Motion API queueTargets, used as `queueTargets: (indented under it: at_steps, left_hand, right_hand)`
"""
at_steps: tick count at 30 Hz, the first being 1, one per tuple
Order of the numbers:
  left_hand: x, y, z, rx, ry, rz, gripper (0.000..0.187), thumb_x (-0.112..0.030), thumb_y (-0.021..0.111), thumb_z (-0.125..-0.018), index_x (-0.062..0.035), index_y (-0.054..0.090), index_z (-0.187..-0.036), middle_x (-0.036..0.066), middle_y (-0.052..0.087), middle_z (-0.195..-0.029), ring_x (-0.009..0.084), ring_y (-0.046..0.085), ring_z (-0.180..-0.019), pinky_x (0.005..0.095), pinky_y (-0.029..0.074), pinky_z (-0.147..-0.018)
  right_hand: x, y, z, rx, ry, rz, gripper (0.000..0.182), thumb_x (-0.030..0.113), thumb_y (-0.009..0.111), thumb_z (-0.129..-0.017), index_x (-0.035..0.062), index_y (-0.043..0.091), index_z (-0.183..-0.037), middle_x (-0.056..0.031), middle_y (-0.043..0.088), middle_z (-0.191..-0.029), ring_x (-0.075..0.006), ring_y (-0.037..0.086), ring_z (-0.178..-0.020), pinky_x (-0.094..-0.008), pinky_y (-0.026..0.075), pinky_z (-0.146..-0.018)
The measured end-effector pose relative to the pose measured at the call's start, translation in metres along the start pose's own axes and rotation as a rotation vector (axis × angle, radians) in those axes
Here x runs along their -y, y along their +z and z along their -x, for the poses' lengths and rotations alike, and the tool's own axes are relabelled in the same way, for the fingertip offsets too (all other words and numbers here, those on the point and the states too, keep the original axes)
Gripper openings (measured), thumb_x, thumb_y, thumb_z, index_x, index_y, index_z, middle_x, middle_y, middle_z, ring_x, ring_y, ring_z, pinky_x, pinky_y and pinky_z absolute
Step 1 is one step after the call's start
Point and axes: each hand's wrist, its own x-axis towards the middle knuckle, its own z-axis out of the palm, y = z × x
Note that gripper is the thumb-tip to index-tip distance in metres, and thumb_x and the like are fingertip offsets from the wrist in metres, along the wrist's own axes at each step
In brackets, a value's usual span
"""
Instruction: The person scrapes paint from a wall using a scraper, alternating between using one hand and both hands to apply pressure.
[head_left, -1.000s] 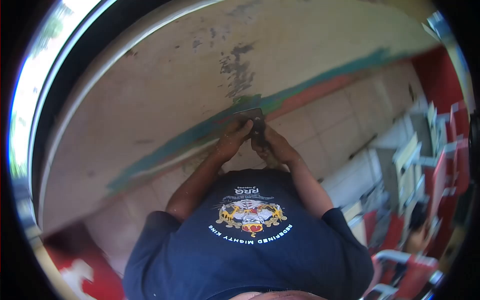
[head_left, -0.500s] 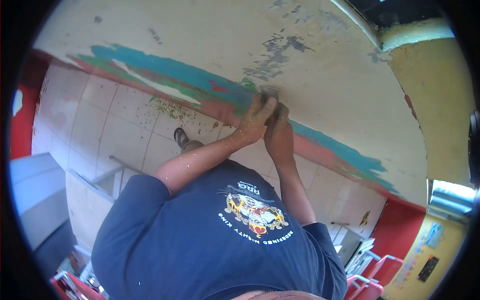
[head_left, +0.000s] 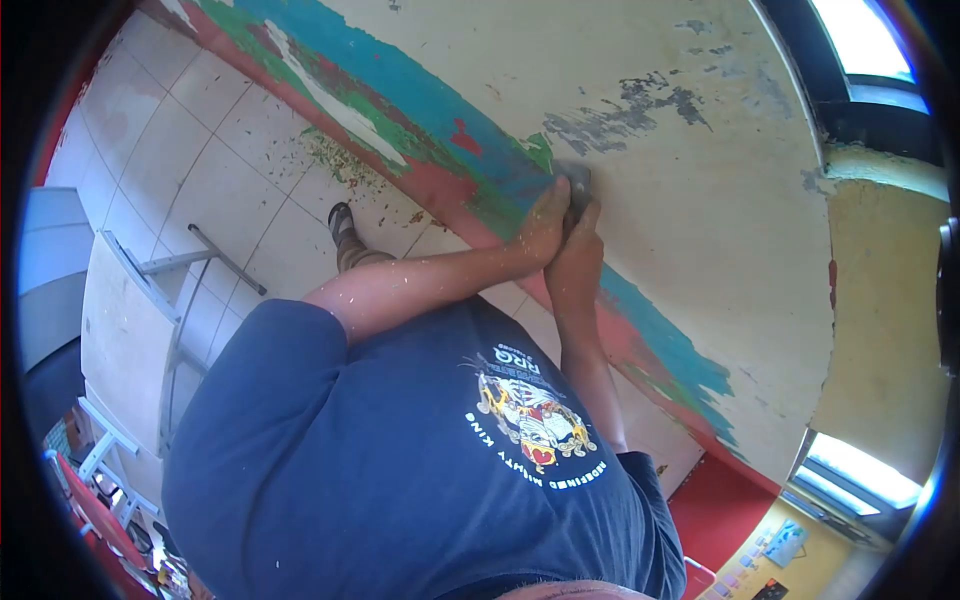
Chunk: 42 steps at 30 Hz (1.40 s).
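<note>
Both hands are pressed close together on a scraper (head_left: 574, 182), whose greyish blade lies against the wall (head_left: 690, 220). My left hand (head_left: 543, 228) is wrapped round its left side, thumb pointing up toward the blade. Just to the right and a little lower, my right hand (head_left: 576, 262) grips the same tool. The fingers partly hide the handle. Around the blade, patches of blue, green and red paint (head_left: 480, 160) meet bare cream wall. Paint flecks dot my left forearm.
Paint chips (head_left: 340, 160) lie on the tiled floor (head_left: 215, 120) at the left, near a foot (head_left: 342, 222). A chair with a pale panel and metal legs (head_left: 125, 330) stands at the lower left. Windows show at the right.
The whole view has tilted and shifted. Both hands with the scraper appear slightly farther right in the frame, still beside the green patch. My grip looks the same.
</note>
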Motion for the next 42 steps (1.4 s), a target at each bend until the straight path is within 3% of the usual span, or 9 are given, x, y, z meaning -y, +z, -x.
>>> queueTargets:
  at_steps: [6, 8, 14, 24, 27, 33, 35, 39, 42]
  left_hand:
    - [0.005, -0.004, -0.006, 0.0, 0.013, 0.005, 0.064, -0.055, 0.023, -0.106, -0.0006, 0.056, -0.116, 0.011, 0.059, -0.097, 0.0189, 0.056, -0.087, 0.0359, 0.047, -0.082]
    - [0.002, -0.006, -0.006, 0.036, -0.027, 0.003, 0.059, -0.059, 0.03, -0.104, -0.0069, 0.058, -0.102, 0.004, 0.057, -0.086, 0.0127, 0.053, -0.076, 0.0312, 0.048, -0.071]
    - [0.011, -0.004, -0.008, 0.048, -0.161, 0.18, 0.061, -0.059, 0.028, -0.104, -0.0067, 0.059, -0.097, 0.005, 0.058, -0.083, 0.0141, 0.056, -0.076, 0.034, 0.05, -0.075]
    - [-0.009, -0.002, -0.007, -0.025, -0.15, 0.035, 0.062, -0.057, 0.027, -0.105, -0.0059, 0.061, -0.1, 0.007, 0.062, -0.087, 0.0161, 0.06, -0.079, 0.0325, 0.051, -0.075]
    - [-0.027, -0.009, -0.003, -0.009, -0.141, 0.267, 0.062, -0.058, 0.027, -0.105, -0.0056, 0.061, -0.099, 0.008, 0.064, -0.088, 0.0168, 0.061, -0.08, 0.0339, 0.051, -0.076]
    - [-0.013, -0.01, -0.006, -0.027, -0.119, 0.013, 0.064, -0.059, 0.027, -0.104, -0.0043, 0.06, -0.1, 0.01, 0.064, -0.088, 0.0192, 0.063, -0.079, 0.0369, 0.053, -0.076]
    - [-0.021, -0.018, -0.011, 0.029, -0.148, 0.207, 0.065, -0.059, 0.026, -0.105, -0.0037, 0.06, -0.101, 0.01, 0.064, -0.09, 0.0192, 0.062, -0.081, 0.0362, 0.052, -0.077]
    - [-0.02, -0.011, 0.002, -0.017, -0.123, 0.096, 0.063, -0.058, 0.024, -0.105, -0.0062, 0.057, -0.09, 0.004, 0.053, -0.081, 0.0125, 0.049, -0.076, 0.0307, 0.043, -0.068]
    - [-0.002, -0.011, -0.008, 0.055, -0.172, 0.004, 0.063, -0.058, 0.024, -0.105, -0.0052, 0.06, -0.109, 0.01, 0.063, -0.095, 0.0183, 0.06, -0.088, 0.0366, 0.05, -0.084]
  right_hand:
    - [0.003, 0.006, 0.002, -0.071, -0.098, -0.009, 0.036, 0.023, 0.057, -0.096, 0.003, 0.043, -0.123, -0.0291, 0.068, -0.092, -0.0497, 0.065, -0.086, -0.0542, 0.049, -0.067]
    - [0.006, 0.005, 0.002, -0.048, 0.034, -0.012, 0.035, 0.022, 0.055, -0.098, 0.0046, 0.043, -0.125, -0.0277, 0.069, -0.093, -0.049, 0.066, -0.087, -0.0539, 0.049, -0.068]
    - [0.012, 0.005, 0.01, -0.085, -0.02, -0.068, 0.031, 0.02, 0.05, -0.1, 0.0055, 0.044, -0.127, -0.0279, 0.068, -0.094, -0.0486, 0.066, -0.087, -0.0545, 0.048, -0.067]
    - [0.009, 0.006, 0.001, -0.051, -0.022, -0.025, 0.035, 0.023, 0.052, -0.1, 0.0042, 0.044, -0.128, -0.0295, 0.067, -0.099, -0.0469, 0.067, -0.086, -0.055, 0.049, -0.068]
    - [0.009, 0.016, -0.009, -0.075, -0.082, 0.101, 0.035, 0.025, 0.053, -0.099, 0.0044, 0.044, -0.127, -0.0297, 0.066, -0.1, -0.047, 0.066, -0.085, -0.0553, 0.049, -0.067]
    - [0.019, 0.012, 0.002, -0.044, -0.054, -0.05, 0.036, 0.026, 0.051, -0.1, 0.0042, 0.043, -0.127, -0.0296, 0.067, -0.099, -0.0477, 0.066, -0.088, -0.0556, 0.049, -0.07]
    - [0.022, 0.017, -0.009, -0.062, -0.061, 0.067, 0.035, 0.019, 0.055, -0.098, 0.0017, 0.043, -0.126, -0.0275, 0.069, -0.089, -0.0445, 0.069, -0.086, -0.0473, 0.05, -0.067]
    - [0.02, 0.016, 0.004, -0.05, -0.04, -0.051, 0.037, 0.029, 0.051, -0.1, 0.0031, 0.044, -0.125, -0.0285, 0.067, -0.1, -0.0482, 0.065, -0.092, -0.0524, 0.049, -0.07]
    - [0.016, 0.014, 0.011, -0.1, -0.096, -0.075, 0.034, 0.026, 0.053, -0.1, 0.0035, 0.044, -0.124, -0.0284, 0.067, -0.1, -0.0482, 0.065, -0.092, -0.0524, 0.049, -0.071]
